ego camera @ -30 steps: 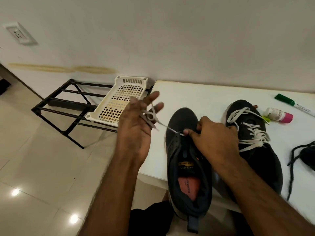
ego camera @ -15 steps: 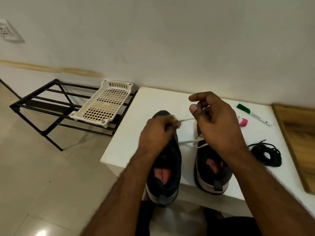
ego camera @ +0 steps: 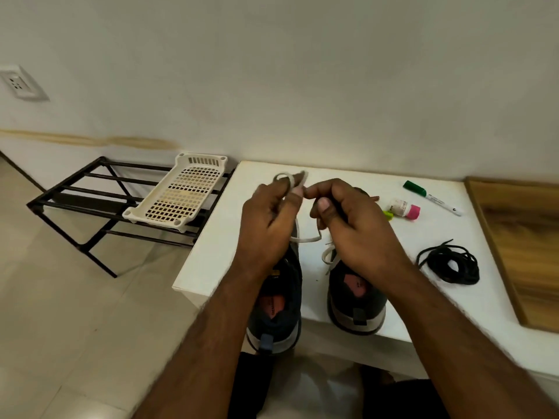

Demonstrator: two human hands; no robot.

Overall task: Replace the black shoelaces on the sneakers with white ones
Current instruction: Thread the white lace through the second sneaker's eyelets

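Both hands now raised over left sneaker [ego camera: 276, 300]: left hand [ego camera: 269, 219] pinches white lace [ego camera: 287, 178] loop, right hand [ego camera: 354, 225] grips other end, closer than 0.5 s ago. Likely tying; black laces [ego camera: 450, 263] lie discarded.

white lace [ego camera: 305, 238], dark sneakers [ego camera: 357, 300] (pink insoles)

free: table left edge [ego camera: 211, 252] | blocked right: black laces [ego camera: 450, 264]; marker [ego camera: 432, 198]

One head-worn wide-angle view, looking forward and down, close over a white table [ego camera: 217, 261], wall beyond
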